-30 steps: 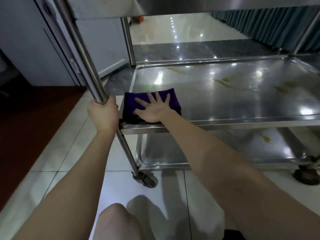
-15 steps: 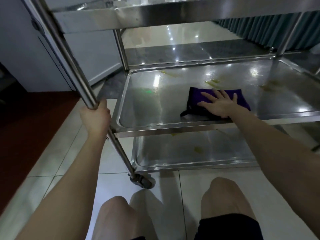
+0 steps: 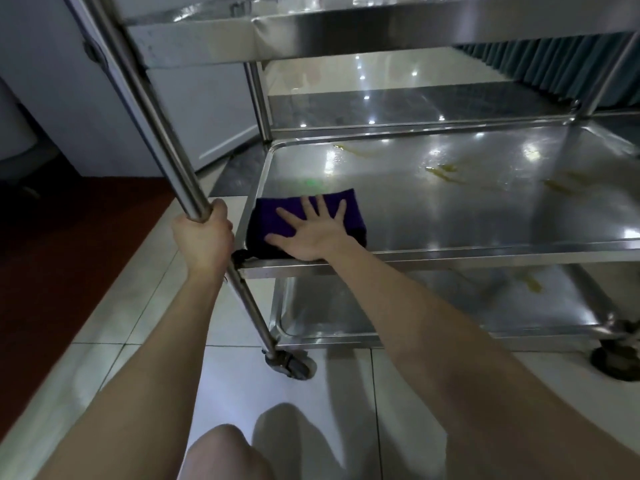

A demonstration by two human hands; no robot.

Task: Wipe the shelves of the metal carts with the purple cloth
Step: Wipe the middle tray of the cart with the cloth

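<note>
A white cabinet (image 3: pixel 45 81) stood at the upper left. In front of it lay a dark red carpet (image 3: pixel 62 258), and pale glossy floor tiles (image 3: pixel 235 382) spread to the cabinet's lower right. Well to the cabinet's right ran a dark speckled strip of floor (image 3: pixel 433 102) dotted with reflected lights. A pleated teal curtain (image 3: pixel 540 64) hung farthest right of the cabinet.

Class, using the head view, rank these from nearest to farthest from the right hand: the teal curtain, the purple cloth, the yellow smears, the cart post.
1. purple cloth: directly under the right hand, touching it.
2. cart post: just left, at the middle shelf corner.
3. yellow smears: back and right on that shelf.
4. teal curtain: far background, upper right.
</note>
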